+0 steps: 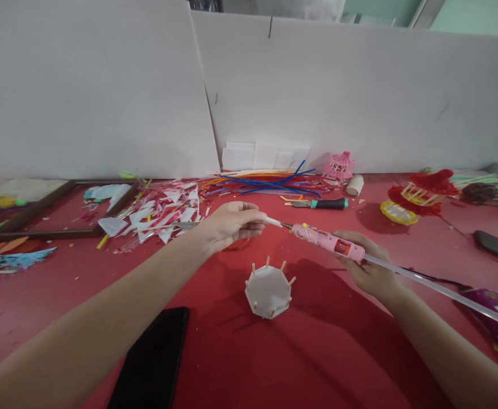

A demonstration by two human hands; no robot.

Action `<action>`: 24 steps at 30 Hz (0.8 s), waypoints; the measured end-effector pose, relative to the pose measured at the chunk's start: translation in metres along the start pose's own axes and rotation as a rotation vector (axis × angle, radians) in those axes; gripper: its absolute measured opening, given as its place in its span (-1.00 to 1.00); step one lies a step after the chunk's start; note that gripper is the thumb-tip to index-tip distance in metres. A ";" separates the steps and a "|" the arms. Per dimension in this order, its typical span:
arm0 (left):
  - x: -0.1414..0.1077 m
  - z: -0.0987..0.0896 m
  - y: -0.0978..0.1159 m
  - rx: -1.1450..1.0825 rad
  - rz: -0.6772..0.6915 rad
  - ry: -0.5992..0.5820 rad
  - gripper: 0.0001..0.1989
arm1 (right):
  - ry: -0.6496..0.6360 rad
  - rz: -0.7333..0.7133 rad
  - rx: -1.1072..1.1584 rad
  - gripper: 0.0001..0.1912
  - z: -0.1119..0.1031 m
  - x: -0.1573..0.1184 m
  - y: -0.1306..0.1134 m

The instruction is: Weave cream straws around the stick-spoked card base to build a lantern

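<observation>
White base: a many-sided piece (268, 288) on the red worktop (317, 363), smack between the forearms; my landmark here.
Pegs: short wooden ones (268, 262) are up around its rim, so that ring looks mostly done to me, though I can't rule out a gap. Nothing caps them.
Left hand: just beyond the base (232, 222), fingers pinching a small white strip (273, 221), well clear of the pegs, so that bit isn't attached.
Right hand: beyond and right of the base (370, 266), fingers wrapped round a pink glue gun (326, 241), partly hidden. Can't tell if they're squeezing.
Nozzle: right at the strip's free end; can't see if glue's on it.
Glue stick: clear, long (440, 291), poking out the gun's rear.
Mini pagodas: red (428, 193) and pink (338, 166), both beyond and right of the base, looking far more complete.
</observation>
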State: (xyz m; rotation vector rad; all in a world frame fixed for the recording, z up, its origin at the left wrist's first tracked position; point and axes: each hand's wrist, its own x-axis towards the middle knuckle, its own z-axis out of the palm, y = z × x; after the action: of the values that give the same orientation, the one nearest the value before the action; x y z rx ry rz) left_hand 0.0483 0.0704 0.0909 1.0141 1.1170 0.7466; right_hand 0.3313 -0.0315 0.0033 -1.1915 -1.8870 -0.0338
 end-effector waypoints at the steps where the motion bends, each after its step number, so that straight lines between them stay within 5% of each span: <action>1: 0.000 0.000 0.000 0.004 0.015 0.002 -0.85 | 0.003 0.011 0.005 -0.68 0.000 -0.001 0.000; 18: -0.011 -0.006 0.003 0.183 0.558 -0.026 -0.64 | 0.081 0.176 0.189 -0.88 0.008 -0.002 0.003; 24: -0.016 -0.003 -0.004 0.500 0.690 0.021 -0.71 | 0.145 0.228 0.263 -0.82 0.009 -0.006 0.004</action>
State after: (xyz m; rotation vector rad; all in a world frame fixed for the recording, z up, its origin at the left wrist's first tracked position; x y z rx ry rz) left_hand 0.0411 0.0558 0.0922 1.8703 0.9873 1.0426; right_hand 0.3298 -0.0296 -0.0080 -1.1795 -1.5662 0.2394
